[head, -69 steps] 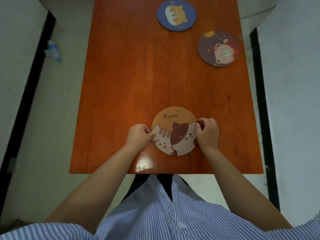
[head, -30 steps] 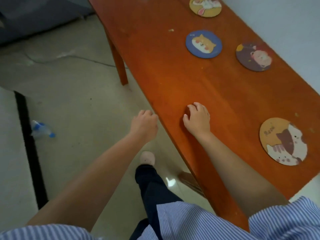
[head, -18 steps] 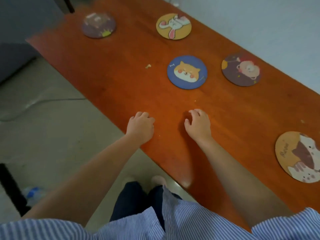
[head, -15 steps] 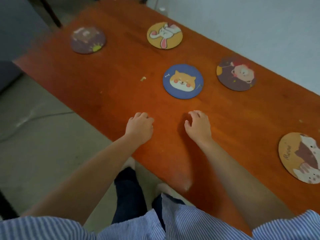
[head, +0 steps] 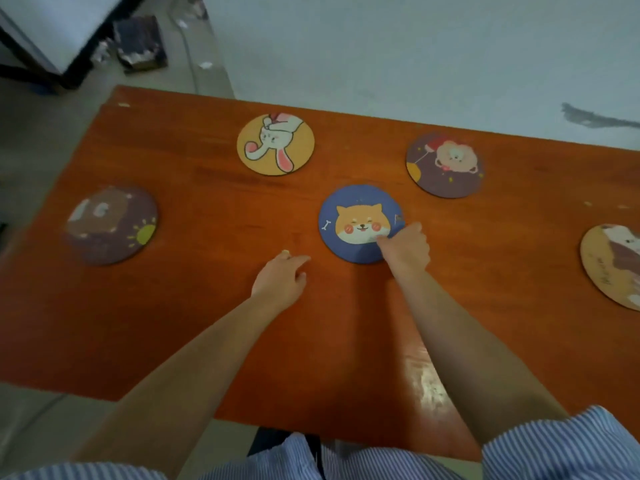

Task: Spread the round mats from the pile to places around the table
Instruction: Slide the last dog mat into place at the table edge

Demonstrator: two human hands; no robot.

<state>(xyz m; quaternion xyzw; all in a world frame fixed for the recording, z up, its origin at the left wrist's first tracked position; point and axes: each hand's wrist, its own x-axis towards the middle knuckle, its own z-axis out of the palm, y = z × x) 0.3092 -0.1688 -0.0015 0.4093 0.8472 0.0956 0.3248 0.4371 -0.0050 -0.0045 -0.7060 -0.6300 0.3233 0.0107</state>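
Note:
Five round mats lie apart on the orange-brown table (head: 207,323). A blue dog mat (head: 356,220) sits in the middle, with a yellow rabbit mat (head: 276,144) behind it to the left and a purple bear mat (head: 445,165) behind it to the right. At the left end is a dark purple mat (head: 111,225), and a cat mat (head: 613,265) is cut off by the right edge. My right hand (head: 405,245) grips the blue mat's lower right rim, thumb on top. My left hand (head: 282,280) rests on the table left of that mat, holding nothing.
A pale wall (head: 415,46) runs close behind the table's far edge. On the floor at the back left stand a dark box (head: 140,43) and a white panel in a black frame (head: 52,39). A small crumb (head: 285,251) lies by my left fingertips.
I have turned to face the table's long side. Both hands moved forward over the table; my right hand reached the blue dog mat and took hold of its rim.

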